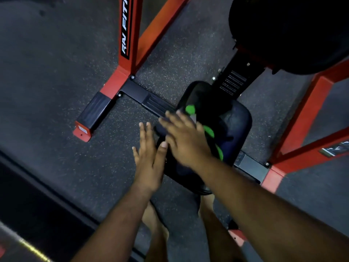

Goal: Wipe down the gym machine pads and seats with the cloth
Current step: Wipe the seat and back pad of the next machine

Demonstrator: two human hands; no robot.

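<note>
A black padded seat (234, 123) sits low in the middle of a red machine frame. A dark cloth with green patches (208, 130) lies across it. My right hand (186, 139) lies flat on the cloth, fingers straight and pointing up-left over the seat's left edge. My left hand (150, 159) hovers just left of the seat with straight fingers, holding nothing; its thumb is near the right hand. A large black back pad (290, 33) hangs at the top right.
Red frame posts (130, 35) rise at top centre and a red frame leg (306, 118) runs along the right. A black floor crossbar (136, 91) runs behind the seat. Speckled rubber flooring (56, 72) spreads to the left. My bare legs (156, 233) show below.
</note>
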